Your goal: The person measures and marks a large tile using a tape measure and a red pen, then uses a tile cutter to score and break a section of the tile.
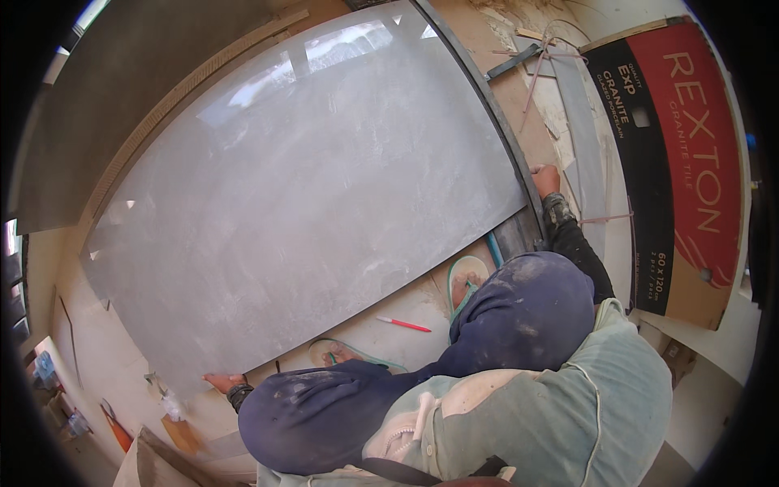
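Bordering the grey tile [316, 195], the left hand [223, 382] shows unclear contact.

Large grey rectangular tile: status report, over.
Left hand at near edge of grey tile. Right hand at long dark bar. Slim red pen lies clear of tile.

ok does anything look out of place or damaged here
The red pen lies loose on the floor between the sandalled feet, where it might get stepped on. The large grey slab looks smeared, with no obvious cracks.
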The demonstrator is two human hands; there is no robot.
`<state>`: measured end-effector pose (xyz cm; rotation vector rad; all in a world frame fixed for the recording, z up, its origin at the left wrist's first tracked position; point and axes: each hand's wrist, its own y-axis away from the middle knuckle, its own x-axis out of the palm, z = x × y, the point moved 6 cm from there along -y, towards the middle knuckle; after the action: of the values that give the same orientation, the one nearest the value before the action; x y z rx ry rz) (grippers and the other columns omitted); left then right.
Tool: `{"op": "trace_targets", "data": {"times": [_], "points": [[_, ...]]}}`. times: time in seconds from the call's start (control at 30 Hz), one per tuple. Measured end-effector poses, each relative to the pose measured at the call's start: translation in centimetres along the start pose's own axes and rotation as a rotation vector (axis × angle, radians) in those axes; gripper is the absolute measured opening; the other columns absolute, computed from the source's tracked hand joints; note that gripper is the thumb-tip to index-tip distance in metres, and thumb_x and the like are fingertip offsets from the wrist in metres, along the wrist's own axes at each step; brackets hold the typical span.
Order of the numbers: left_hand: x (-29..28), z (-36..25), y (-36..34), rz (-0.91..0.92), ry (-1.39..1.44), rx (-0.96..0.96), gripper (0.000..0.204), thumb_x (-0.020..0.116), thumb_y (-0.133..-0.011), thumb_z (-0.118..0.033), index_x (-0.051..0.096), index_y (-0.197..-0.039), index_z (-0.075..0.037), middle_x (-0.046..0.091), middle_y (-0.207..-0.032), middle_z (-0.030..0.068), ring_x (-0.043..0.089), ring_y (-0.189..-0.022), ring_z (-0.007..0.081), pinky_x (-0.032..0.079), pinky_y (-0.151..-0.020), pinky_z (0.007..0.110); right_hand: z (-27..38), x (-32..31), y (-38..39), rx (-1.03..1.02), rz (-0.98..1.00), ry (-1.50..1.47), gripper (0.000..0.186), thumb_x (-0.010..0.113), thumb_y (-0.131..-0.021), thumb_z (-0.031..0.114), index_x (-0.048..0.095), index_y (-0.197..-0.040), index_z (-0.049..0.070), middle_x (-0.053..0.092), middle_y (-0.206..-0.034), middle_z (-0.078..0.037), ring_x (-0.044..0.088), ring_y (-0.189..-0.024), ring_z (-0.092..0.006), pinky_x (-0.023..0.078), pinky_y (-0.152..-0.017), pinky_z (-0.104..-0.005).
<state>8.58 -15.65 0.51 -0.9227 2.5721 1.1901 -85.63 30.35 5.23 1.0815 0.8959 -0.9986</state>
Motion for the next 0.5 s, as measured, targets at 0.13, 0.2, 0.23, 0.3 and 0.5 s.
{"op": "trace_targets", "data": {"times": [0.13, 0.2, 0.23, 0.3, 0.5], "points": [[5.0, 3.3, 8.5, 0.171, 0.176, 0.002, 0.083, 0.051, -0.093, -0.069, 0.041, -0.148, -0.008, 0.05, -0.146, 0.0081, 0.054, -0.119, 0.0256, 0.05, -0.091, 0.036, -1.0, -0.4, 0.0, -0.008, -0.023, -0.014, 0.033, 0.08, -0.072, 0.037, 0.08, -0.087, 0.008, 0.076, -0.083, -0.014, 0.075, -0.08, -0.0276, 0.058, -0.076, -0.0359], [6.9, 5.4, 12.4, 0.195, 0.206, -0.046, 0.082, 0.052, -0.093, -0.068, 0.042, -0.148, -0.008, 0.05, -0.146, 0.008, 0.053, -0.121, 0.0265, 0.048, -0.095, 0.038, -0.6, -0.1, 0.2, -0.003, -0.023, -0.025, 0.033, 0.08, -0.072, 0.037, 0.08, -0.086, 0.007, 0.076, -0.083, -0.014, 0.075, -0.08, -0.0273, 0.058, -0.076, -0.0357], [8.1, 6.3, 14.2, 0.204, 0.22, -0.062, 0.081, 0.052, -0.093, -0.068, 0.042, -0.148, -0.008, 0.05, -0.146, 0.008, 0.052, -0.122, 0.027, 0.047, -0.097, 0.038, -0.4, -0.1, 0.3, -0.004, -0.02, -0.026, 0.032, 0.08, -0.072, 0.037, 0.079, -0.086, 0.007, 0.076, -0.082, -0.013, 0.075, -0.079, -0.0271, 0.058, -0.076, -0.0356], [10.2, 7.4, 16.9, 0.226, 0.245, -0.074, 0.08, 0.053, -0.093, -0.067, 0.043, -0.147, -0.009, 0.05, -0.145, 0.008, 0.051, -0.124, 0.028, 0.045, -0.101, 0.04, -0.2, -0.1, 0.4, -0.011, -0.033, -0.03, 0.029, 0.08, -0.073, 0.033, 0.079, -0.086, 0.007, 0.076, -0.082, -0.014, 0.075, -0.079, -0.0273, 0.058, -0.076, -0.0357], [12.7, 7.7, 19.5, 0.202, 0.304, -0.032, 0.076, 0.055, -0.093, -0.065, 0.048, -0.144, -0.009, 0.051, -0.144, 0.0078, 0.048, -0.127, 0.0284, 0.042, -0.106, 0.042, -1.0, 0.0, 0.1, -0.043, -0.068, -0.051, 0.019, 0.077, -0.076, 0.024, 0.079, -0.083, 0.007, 0.075, -0.081, -0.014, 0.075, -0.077, -0.0276, 0.058, -0.075, -0.0367]]}}
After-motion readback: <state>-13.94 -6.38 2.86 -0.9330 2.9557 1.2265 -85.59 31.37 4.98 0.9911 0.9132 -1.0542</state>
